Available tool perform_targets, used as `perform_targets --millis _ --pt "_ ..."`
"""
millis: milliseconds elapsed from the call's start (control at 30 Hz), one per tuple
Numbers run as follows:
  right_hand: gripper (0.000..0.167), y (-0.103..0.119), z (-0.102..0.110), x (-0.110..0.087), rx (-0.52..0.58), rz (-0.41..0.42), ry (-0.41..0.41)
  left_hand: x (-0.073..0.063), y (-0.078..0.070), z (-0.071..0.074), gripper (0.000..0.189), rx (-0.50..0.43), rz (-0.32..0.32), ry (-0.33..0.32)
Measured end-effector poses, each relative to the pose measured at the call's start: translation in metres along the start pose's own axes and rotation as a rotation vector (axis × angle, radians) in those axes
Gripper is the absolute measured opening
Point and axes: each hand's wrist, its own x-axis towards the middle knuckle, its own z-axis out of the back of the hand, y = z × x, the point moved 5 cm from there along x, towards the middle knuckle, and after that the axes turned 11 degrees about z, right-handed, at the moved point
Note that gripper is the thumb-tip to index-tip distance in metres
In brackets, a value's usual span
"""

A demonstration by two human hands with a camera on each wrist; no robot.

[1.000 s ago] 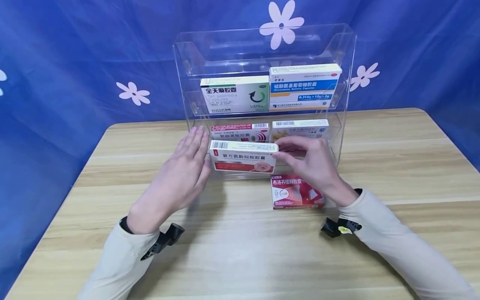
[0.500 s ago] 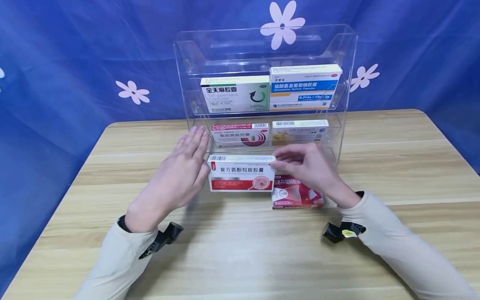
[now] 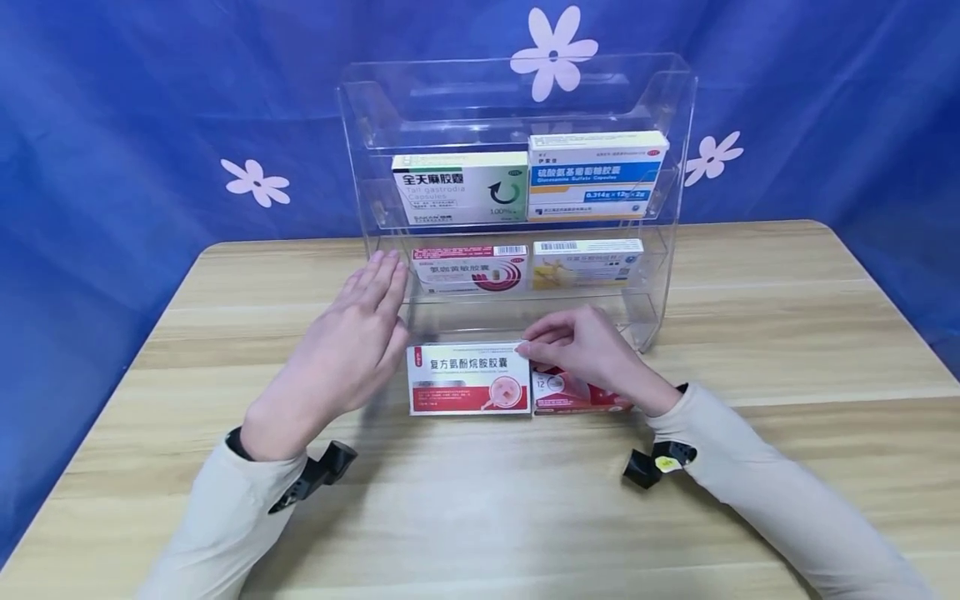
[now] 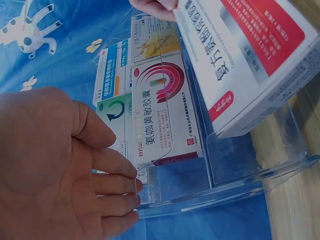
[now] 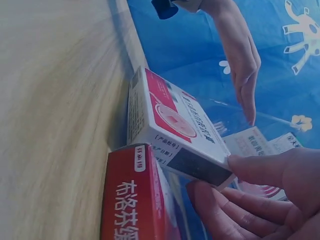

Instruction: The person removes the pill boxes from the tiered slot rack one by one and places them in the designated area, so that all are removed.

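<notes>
My right hand (image 3: pixel 588 354) pinches a white-and-red medicine box (image 3: pixel 465 383) by its upper right corner, thumb on one side and fingers on the other. That box stands in front of a clear acrylic display rack (image 3: pixel 480 87), beside a red medicine box (image 3: pixel 577 398) partly hidden by my right hand. In the right wrist view the held box (image 5: pixel 172 112) borders the red box (image 5: pixel 127 205). At the rack's left side is my left hand (image 3: pixel 337 358), fingers straight and together. The left wrist view shows its bare palm (image 4: pixel 55 155); whether its fingertips touch the rack, I cannot tell.
On the rack's upper tier sit a green-and-white box (image 3: pixel 461 190) and a blue-and-white box (image 3: pixel 596 177). One tier lower hold a magenta-and-white box (image 3: pixel 471 268) and a yellow-and-white box (image 3: pixel 588 262). A blue flowered cloth (image 3: pixel 112 125) hangs behind the wooden table (image 3: pixel 465 517).
My right hand has brought the white-and-red box down and toward me, from the rack's lower front to beside the red box. My left hand has stayed at the rack's left side.
</notes>
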Motion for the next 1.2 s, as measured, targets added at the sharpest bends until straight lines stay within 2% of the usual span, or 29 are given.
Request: perform_targets --millis 167,267,333,433,500,567,667,767,967,1200 --pt "0.025 -0.004 0.001 0.001 -0.061 0.003 -0.019 0.000 -0.001 0.001 0.057 0.001 0.003 0.015" --pt "0.028 -0.001 0.000 0.000 -0.123 0.055 -0.035 -0.001 -0.001 0.001 0.057 0.005 0.004 0.016" --pt "0.030 0.007 -0.001 -0.003 -0.216 0.144 -0.056 -0.001 -0.002 0.002 0.057 0.006 0.002 0.011" --pt "0.030 0.028 -0.010 -0.013 -0.409 0.355 -0.040 -0.001 -0.002 0.002 0.057 0.007 0.003 0.005" --pt "0.030 0.042 -0.022 -0.021 -0.539 0.506 0.017 -0.001 -0.002 0.002 0.057 0.009 0.004 0.002" --pt "0.031 0.050 -0.036 -0.029 -0.636 0.630 0.117 -0.001 -0.001 0.002 0.057 0.012 0.005 -0.001" --pt "0.037 0.053 -0.053 -0.038 -0.739 0.715 0.240 0.000 -0.002 0.002 0.057 0.021 0.004 -0.003" --pt "0.041 0.051 -0.061 -0.041 -0.794 0.716 0.280 0.000 -0.003 0.001 0.057 0.026 0.000 -0.002" --pt "0.034 0.046 -0.067 -0.042 -0.845 0.659 0.285 -0.001 -0.003 -0.001 0.057 0.024 -0.003 -0.010" --pt "0.033 0.045 -0.069 -0.040 -0.891 0.642 0.274 -0.002 -0.001 0.001 0.057 0.028 -0.005 -0.027"
